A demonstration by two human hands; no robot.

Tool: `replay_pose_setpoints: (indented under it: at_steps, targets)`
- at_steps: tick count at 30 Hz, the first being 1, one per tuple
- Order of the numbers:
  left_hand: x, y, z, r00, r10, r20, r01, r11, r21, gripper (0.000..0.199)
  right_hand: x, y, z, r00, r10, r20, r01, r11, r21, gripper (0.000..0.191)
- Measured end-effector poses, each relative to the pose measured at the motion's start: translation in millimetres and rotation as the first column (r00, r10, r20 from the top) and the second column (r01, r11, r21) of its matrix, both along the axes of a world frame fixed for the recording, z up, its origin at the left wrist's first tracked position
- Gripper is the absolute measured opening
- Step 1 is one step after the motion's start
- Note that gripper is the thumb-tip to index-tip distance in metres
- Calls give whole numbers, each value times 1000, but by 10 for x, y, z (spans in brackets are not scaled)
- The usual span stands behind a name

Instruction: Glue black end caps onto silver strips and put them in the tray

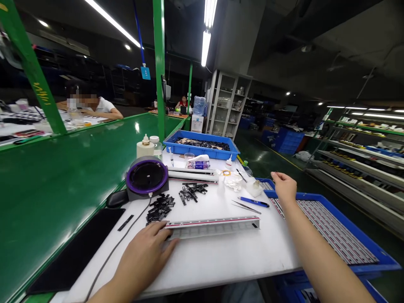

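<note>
My left hand (148,250) grips the left end of a long white channel-shaped rail (214,227), its thumb in front and its fingers behind. The rail lies across the white worktop and has a red line and dark slots along its top edge. My right hand (285,187) is raised at the right side, above the table edge, with thumb and fingers pinched together. Whatever is between those fingertips is too small to make out. Close to this hand stands a small translucent bottle (255,189). Blue pen (253,202) and tweezers (246,207) lie behind the rail.
Small black pieces (160,208) lie heaped beside a round purple-rimmed device (147,176) with a cable. More white rails (192,174) lie behind them. A blue tray (202,147) of dark parts stands at the back, another blue tray (386,256) of strips at right. A person (107,109) sits left.
</note>
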State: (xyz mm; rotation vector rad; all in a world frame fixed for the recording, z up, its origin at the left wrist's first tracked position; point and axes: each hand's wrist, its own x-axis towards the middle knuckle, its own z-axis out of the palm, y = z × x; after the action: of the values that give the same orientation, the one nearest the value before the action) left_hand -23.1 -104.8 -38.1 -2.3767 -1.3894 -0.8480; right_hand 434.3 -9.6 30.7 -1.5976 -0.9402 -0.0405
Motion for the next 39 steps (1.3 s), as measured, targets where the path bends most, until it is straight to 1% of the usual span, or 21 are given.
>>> replay_pose_setpoints:
  at_steps: [4,7,9,11,13,14,16,17,18,19,21,22,23,25,28,30,34,39]
  targets:
    - [-6,22,-15,1000,-6,-5,7,1000,12,24,36,136,-93,1000,-11,9,11,1000,-11,54]
    - [-10,40,-19,1000,-10,-3,10,1000,-1,23,8,204,-96,998,62,26,-60,995,-77,51]
    - [-15,52,-23,1000,-12,-2,12,1000,-11,24,-42,169,-97,991,128,41,-121,984,-130,48]
    - [-21,60,-27,1000,-14,-4,14,1000,-20,26,-141,12,-128,986,156,54,-146,977,-152,51]
    - [-26,62,-30,1000,-14,-7,14,1000,-27,26,-286,-257,-212,982,175,65,-165,976,-142,51]
    - [-28,61,-30,1000,-17,-9,17,999,-30,26,-365,-412,-275,976,208,68,-197,970,-140,47]
    - [-30,56,-29,1000,-25,-9,25,999,-32,27,-505,-699,-429,929,358,98,-347,931,-115,38]
    - [-29,54,-26,1000,-30,-8,30,999,-30,27,-556,-809,-509,915,395,78,-388,917,-98,38]
    - [-27,52,-22,999,-35,-6,35,999,-25,28,-592,-888,-585,904,428,20,-425,901,-82,39]
    - [-23,50,-17,999,-37,-5,37,999,-17,29,-612,-935,-650,897,436,-73,-440,897,-49,42]
    - [-11,46,-1,999,-33,-15,33,999,0,31,-619,-953,-741,863,417,-287,-424,905,39,49]
    - [-2,42,9,999,-29,-27,29,1000,6,31,-616,-940,-764,841,406,-357,-408,910,72,52]
    - [7,37,20,999,-23,-40,23,1000,7,31,-614,-924,-773,829,404,-386,-402,911,90,53]
    - [27,21,46,997,-16,-70,15,1000,-4,29,-627,-906,-760,832,430,-350,-435,898,70,51]
    - [53,-14,88,995,-9,-102,4,999,-43,26,-671,-933,-720,842,505,-189,-521,853,-42,45]
    - [66,-33,112,993,5,-116,-13,997,-72,24,-684,-957,-711,844,524,-114,-534,840,-97,45]
    - [84,-59,143,988,34,-154,-55,989,-135,27,-669,-964,-729,859,501,-104,-511,849,-130,48]
    - [99,-71,159,984,55,-170,-86,981,-175,31,-684,-969,-722,854,515,-75,-520,836,-174,49]
